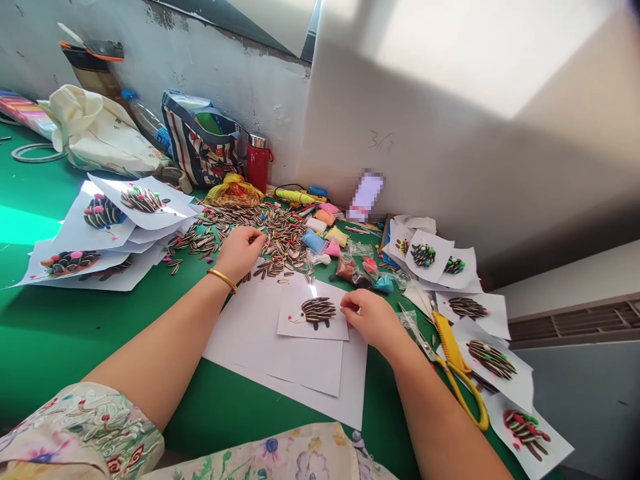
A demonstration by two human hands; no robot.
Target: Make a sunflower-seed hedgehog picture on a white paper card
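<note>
A hedgehog picture point(319, 311) made of striped sunflower seeds on a small white card lies on larger white sheets point(310, 370). Its body is dark seeds, with a pink nose and black feet. Over the near edge of the sunflower seed pile point(280, 230) is my left hand point(241, 252), fingertips pinched together; whatever they hold is too small to make out. My right hand point(371, 317) is beside the card's right edge with its fingers curled closed. A bit of pinkish red shows under those fingers, and what is in them is hidden.
Small packets of coloured clay point(315, 241) lie behind the card. Yellow-handled scissors point(457, 387) and a yellow cutter point(450, 341) rest beside my right forearm. Finished hedgehog cards point(493, 357) line the right, with more stacked cards point(107, 230) on the left. A red flask point(258, 163) stands near the wall.
</note>
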